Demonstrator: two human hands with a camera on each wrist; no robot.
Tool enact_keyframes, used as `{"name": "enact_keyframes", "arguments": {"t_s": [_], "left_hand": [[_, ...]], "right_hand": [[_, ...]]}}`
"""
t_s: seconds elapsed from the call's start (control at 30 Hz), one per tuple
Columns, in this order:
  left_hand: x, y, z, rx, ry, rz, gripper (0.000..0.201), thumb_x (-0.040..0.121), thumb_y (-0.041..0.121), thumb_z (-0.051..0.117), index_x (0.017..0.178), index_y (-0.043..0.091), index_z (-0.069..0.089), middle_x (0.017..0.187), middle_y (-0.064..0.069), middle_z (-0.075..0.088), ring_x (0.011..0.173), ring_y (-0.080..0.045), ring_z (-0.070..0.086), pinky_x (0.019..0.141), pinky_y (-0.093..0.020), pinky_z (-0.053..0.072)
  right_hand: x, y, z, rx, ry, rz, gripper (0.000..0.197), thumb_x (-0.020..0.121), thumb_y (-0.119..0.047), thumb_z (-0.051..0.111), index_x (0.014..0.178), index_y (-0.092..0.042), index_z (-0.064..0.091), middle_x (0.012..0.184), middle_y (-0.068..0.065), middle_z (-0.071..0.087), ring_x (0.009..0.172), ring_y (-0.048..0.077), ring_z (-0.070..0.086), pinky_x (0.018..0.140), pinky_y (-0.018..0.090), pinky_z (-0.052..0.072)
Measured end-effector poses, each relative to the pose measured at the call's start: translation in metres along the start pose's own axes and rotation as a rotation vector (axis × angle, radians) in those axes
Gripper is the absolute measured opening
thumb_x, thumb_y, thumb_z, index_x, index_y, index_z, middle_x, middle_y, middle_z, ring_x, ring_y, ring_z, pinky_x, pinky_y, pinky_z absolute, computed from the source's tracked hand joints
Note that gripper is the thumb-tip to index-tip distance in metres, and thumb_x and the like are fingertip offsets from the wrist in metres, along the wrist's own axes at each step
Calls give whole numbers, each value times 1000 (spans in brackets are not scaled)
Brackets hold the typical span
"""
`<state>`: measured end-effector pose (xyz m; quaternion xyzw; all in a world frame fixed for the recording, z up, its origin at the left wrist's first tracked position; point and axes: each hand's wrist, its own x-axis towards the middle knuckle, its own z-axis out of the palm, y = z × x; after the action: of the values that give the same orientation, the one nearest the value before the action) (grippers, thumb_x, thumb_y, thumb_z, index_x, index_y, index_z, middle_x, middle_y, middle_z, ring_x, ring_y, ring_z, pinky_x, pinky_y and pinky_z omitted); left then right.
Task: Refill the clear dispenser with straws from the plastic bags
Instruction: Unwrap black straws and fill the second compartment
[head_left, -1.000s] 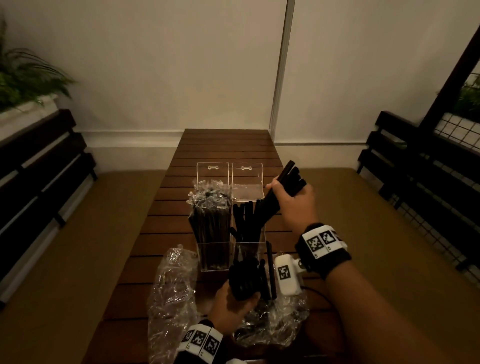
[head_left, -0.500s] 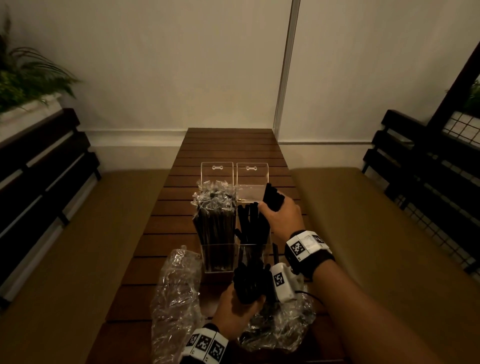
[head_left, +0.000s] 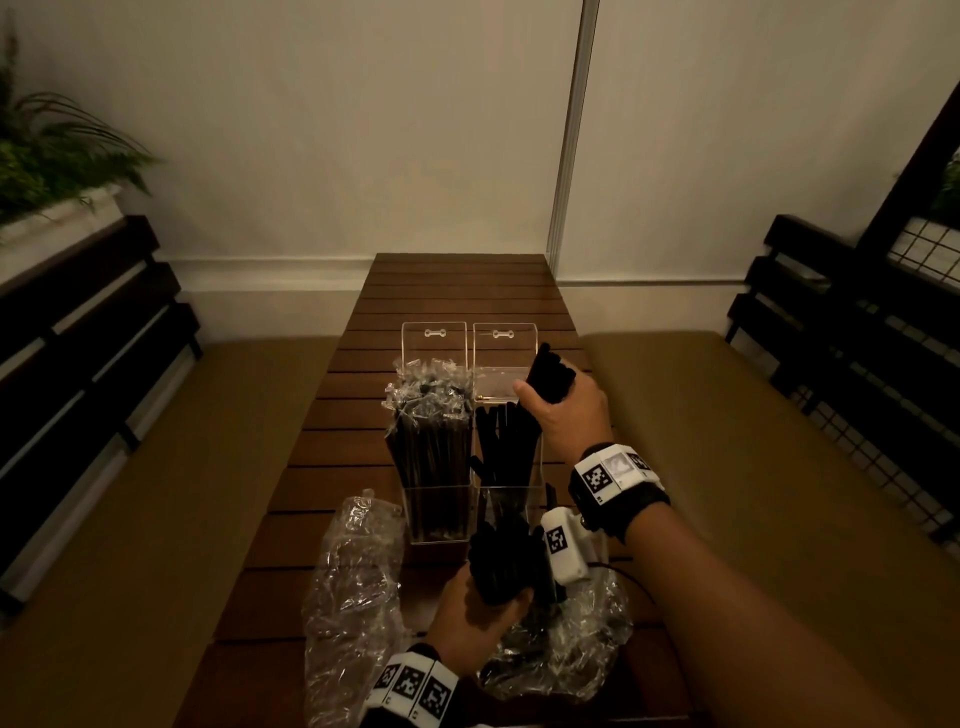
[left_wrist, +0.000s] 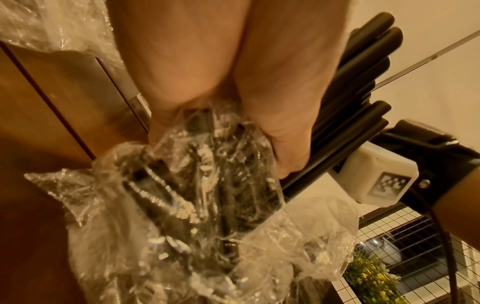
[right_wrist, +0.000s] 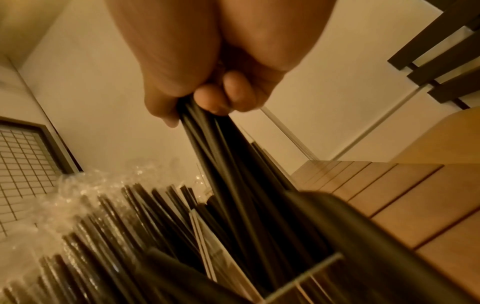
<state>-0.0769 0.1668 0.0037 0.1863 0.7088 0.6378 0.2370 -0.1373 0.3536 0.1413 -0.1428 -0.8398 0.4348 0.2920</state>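
A clear two-compartment dispenser (head_left: 439, 522) stands on the slatted wooden table (head_left: 457, 291). Its left compartment is full of wrapped black straws (head_left: 431, 415); its right one holds loose black straws (head_left: 501, 447). My right hand (head_left: 563, 410) grips a bundle of black straws (head_left: 550, 371) (right_wrist: 228, 164) over the right compartment, their lower ends down inside it. Near the table's front, my left hand (head_left: 475, 613) holds the open end of a plastic bag of black straws (head_left: 561, 649) (left_wrist: 207, 185), whose tops (head_left: 501, 566) stick up from my fist.
A crumpled plastic bag (head_left: 353, 587) lies on the table left of my left hand. Cushioned benches (head_left: 753, 467) with dark slatted backs flank the table. A plant (head_left: 47, 156) sits at the far left. A white wall closes the far end.
My right hand went from the right of the dispenser, bundle tilted, to over the right compartment, then rose slightly with the bundle. My left hand stayed on the bag.
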Motion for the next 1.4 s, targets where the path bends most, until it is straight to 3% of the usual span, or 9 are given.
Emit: {"name": "enact_keyframes", "arguments": {"t_s": [0.17, 0.33, 0.47, 0.6, 0.7, 0.8, 1.03, 1.3, 1.4], "left_hand": [[-1, -3, -1, 35, -6, 1, 36, 84, 17, 74, 115, 26, 59, 114, 5, 70, 108, -6, 66, 95, -32, 55], [2, -3, -2, 108, -12, 0, 33, 84, 20, 74, 113, 27, 59, 109, 8, 70, 100, -1, 67, 88, -23, 55], [2, 0, -1, 150, -5, -10, 29, 86, 19, 73, 106, 32, 56, 102, 10, 69, 95, -3, 68, 81, -21, 55], [2, -4, -4, 159, -24, -22, 26, 88, 3, 66, 108, 18, 58, 101, 5, 67, 89, 8, 66, 77, -11, 51], [5, -12, -9, 182, -13, -34, 32, 88, 2, 65, 120, 3, 57, 107, 3, 66, 91, 12, 64, 78, -7, 49], [9, -18, -10, 202, -9, -70, 38, 88, 9, 67, 125, 7, 56, 112, 2, 68, 97, 5, 65, 87, -15, 53], [8, -7, -8, 242, -1, -44, 60, 64, 54, 61, 114, 20, 62, 105, 2, 69, 98, -14, 67, 88, -37, 56], [5, 4, -4, 234, -13, -39, 54, 65, 46, 61, 112, 19, 60, 108, -3, 67, 99, -18, 66, 91, -42, 55], [6, 2, -4, 234, -18, -39, 67, 63, 56, 60, 118, 18, 58, 110, 0, 67, 100, -13, 65, 91, -37, 55]], "right_hand": [[-7, 16, 5, -25, -272, 69, 30, 82, -38, 76, 107, -24, 68, 99, -13, 70, 94, 4, 65, 78, 15, 51], [-5, 9, -19, 45, -233, 76, 55, 73, -50, 79, 121, -28, 62, 111, -15, 68, 105, -4, 60, 83, 13, 43], [-28, 20, -50, 90, -119, 103, 35, 84, -48, 69, 114, -29, 65, 108, -17, 68, 105, -3, 61, 94, 27, 50], [-74, 39, -63, 32, -286, 186, 23, 100, -28, 52, 119, -31, 62, 113, -22, 64, 105, -10, 55, 103, 37, 48], [-99, 39, -63, 111, -538, 330, 45, 102, -12, 41, 143, -31, 42, 88, -33, 65, 75, -14, 57, 75, 18, 53], [-106, 42, -61, 105, -703, 350, 76, 94, -18, 59, 154, -37, 16, 147, -22, 39, 125, -3, 42, 102, 25, 43], [-111, 43, -45, -13, -741, 221, 114, 68, -45, 86, 153, -40, 11, 148, -20, 33, 138, 1, 29, 116, 33, 30], [-132, 54, -47, 29, -658, 226, 62, 82, -40, 71, 137, -46, 42, 136, -21, 48, 125, -1, 47, 102, 29, 44], [-142, 57, -47, -10, -632, 210, 45, 90, -28, 64, 131, -40, 52, 126, -20, 58, 115, -10, 51, 88, 13, 44]]}}
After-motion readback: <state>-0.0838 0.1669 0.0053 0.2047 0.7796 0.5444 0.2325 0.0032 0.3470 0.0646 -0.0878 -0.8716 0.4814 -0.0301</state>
